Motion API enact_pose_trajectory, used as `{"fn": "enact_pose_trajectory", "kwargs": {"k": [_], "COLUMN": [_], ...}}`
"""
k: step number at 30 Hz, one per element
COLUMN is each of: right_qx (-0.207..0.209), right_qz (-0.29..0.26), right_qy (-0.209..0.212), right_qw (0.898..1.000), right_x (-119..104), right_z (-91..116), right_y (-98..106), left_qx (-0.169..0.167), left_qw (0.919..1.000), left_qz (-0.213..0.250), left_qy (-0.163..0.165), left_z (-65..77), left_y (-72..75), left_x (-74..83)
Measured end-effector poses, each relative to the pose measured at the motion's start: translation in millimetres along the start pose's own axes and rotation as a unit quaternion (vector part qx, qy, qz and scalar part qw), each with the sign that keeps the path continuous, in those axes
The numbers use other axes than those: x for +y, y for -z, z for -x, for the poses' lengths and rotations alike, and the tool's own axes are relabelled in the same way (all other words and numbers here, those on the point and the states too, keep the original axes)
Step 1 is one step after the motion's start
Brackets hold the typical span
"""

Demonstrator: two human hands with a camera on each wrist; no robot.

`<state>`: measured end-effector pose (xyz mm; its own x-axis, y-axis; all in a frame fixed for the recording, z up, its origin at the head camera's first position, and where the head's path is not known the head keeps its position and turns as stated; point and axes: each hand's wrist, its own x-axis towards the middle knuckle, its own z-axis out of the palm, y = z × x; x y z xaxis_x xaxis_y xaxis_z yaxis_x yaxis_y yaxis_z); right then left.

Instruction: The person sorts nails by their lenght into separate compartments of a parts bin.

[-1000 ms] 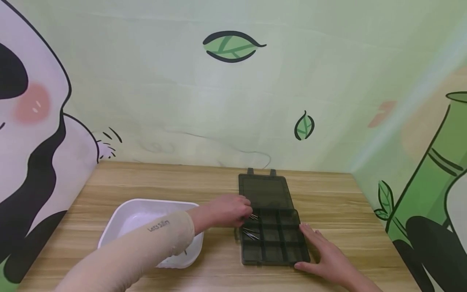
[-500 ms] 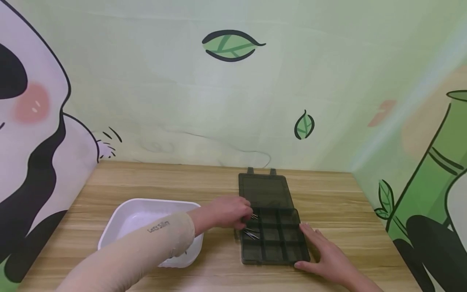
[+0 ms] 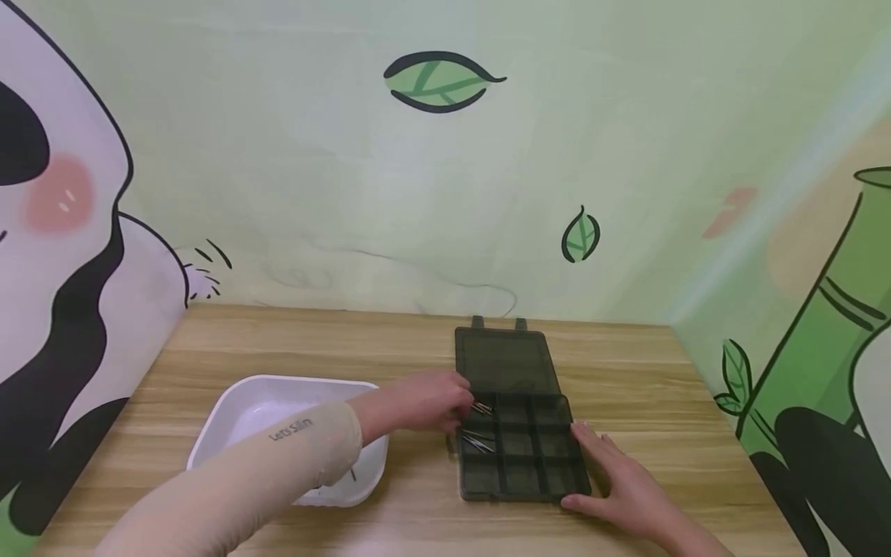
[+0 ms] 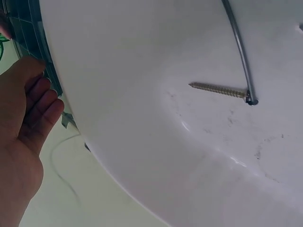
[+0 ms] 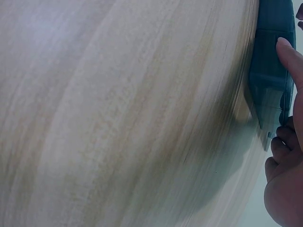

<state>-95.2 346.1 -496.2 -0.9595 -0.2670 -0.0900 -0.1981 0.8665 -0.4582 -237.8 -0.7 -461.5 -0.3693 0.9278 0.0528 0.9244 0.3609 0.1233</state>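
My left hand is at the left edge of a dark translucent compartment box, its fingers curled and fingertips beside the back left compartment. Thin metal screws or nails show in that compartment right by the fingertips; I cannot tell whether the fingers pinch one. More thin metal pieces lie in the middle left compartment. My right hand rests against the box's right side, thumb at the front corner and fingers along the edge. In the right wrist view, the thumb lies against the box wall.
A white tray stands left of the box, partly under my left sleeve. Inside it, in the left wrist view, are a threaded screw and a long grey nail. The box's lid lies folded back towards the wall.
My left hand has drawn slightly left, so more of the metal pieces in the back left compartment shows. The right hand keeps its place at the box.
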Motion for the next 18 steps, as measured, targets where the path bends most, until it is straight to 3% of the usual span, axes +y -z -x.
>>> {"fn": "enact_pose_trajectory", "kwargs": {"k": [11,18], "right_qx": [0.012,0.011], "right_qz": [0.005,0.008], "right_qy": [0.013,0.018], "right_qw": [1.0,1.0], "right_x": [0.8,2.2], "right_z": [-0.9,0.0], "right_y": [-0.2,-0.2], "left_qx": [0.007,0.026], "left_qw": [0.9999,0.9996], "left_qz": [0.006,-0.013], "left_qy": [0.014,0.007], "left_z": [6.7,20.4], "left_y": [9.7,19.7], "left_x": [-7.2,-17.0]}}
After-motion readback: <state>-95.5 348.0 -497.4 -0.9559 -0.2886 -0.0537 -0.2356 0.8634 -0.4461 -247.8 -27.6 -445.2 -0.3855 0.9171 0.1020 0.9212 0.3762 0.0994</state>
